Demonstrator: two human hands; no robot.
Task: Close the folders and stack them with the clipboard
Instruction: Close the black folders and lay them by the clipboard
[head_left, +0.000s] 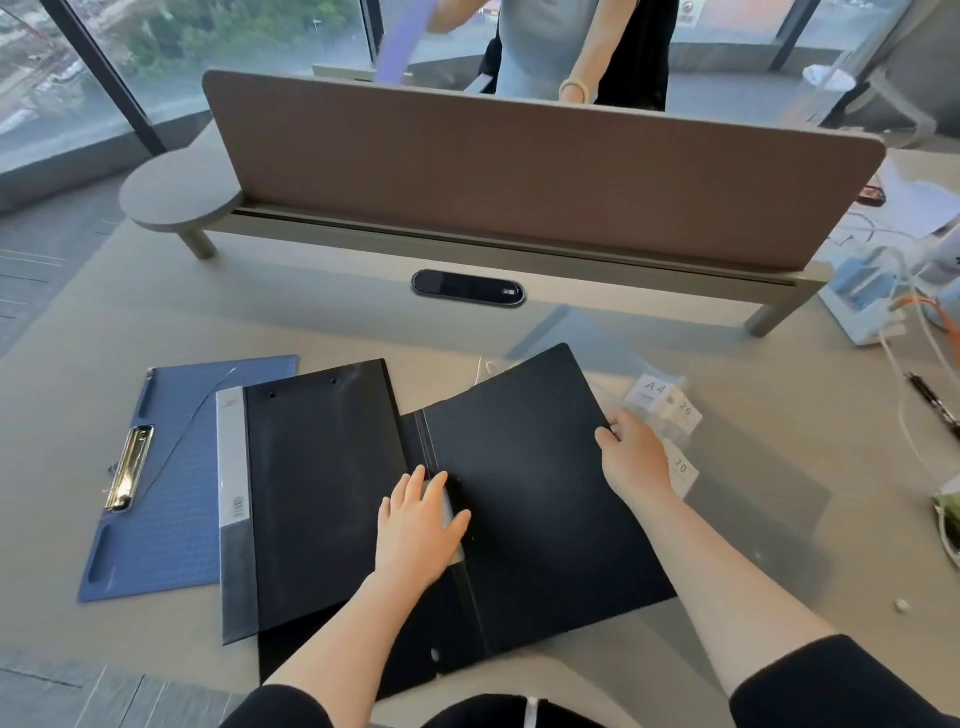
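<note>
Pressing flat with straight, spread fingers, the left hand (421, 525) rests on the spine area of an open black folder (535, 499) near the front edge of the surface (363, 322). The right hand (631, 457) grips the outer edge of the folder's right cover, fingers curled round it, and that cover is raised off the surface at a tilt. Beneath the raised cover lies a clear plastic sleeve (727, 493) with small white labels reading "A4" and "20".

Just left of the hands lies a second black folder (311, 493), closed, with a grey and white strip down its left edge; it overlaps the open folder's left part. Its left side in turn lies over the right edge of a blue clipboard (171, 478), which lies flat with its gold metal clip toward the left.

Farther back, a black oval cable port (467, 288) is set in the surface, and behind it stands a brown divider panel (519, 171) on a low grey shelf. A black pen (932, 402) and white cables (898, 332) lie at the right. Another person (566, 47) stands beyond the panel.
</note>
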